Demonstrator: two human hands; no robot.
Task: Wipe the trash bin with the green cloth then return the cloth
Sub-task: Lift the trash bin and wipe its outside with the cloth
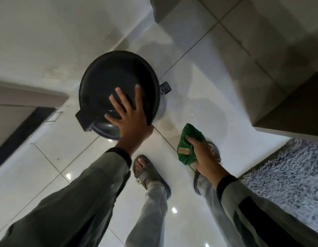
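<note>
A round trash bin [112, 77] with a black lid and grey metal body stands on the tiled floor by the wall, its foot pedal [165, 87] sticking out at the right. My left hand [129, 114] lies flat on the near part of the lid, fingers spread, thumb over the lid's edge. My right hand [202, 154] hangs lower right of the bin, apart from it, closed around a bunched green cloth [187, 139] with a small tan label.
My feet in grey sandals [149, 173] stand on glossy white tiles just below the bin. A shaggy grey rug [293, 177] lies at the right. Beige cabinet fronts [288, 97] rise along the right; a white wall and a door frame [21, 122] are at the left.
</note>
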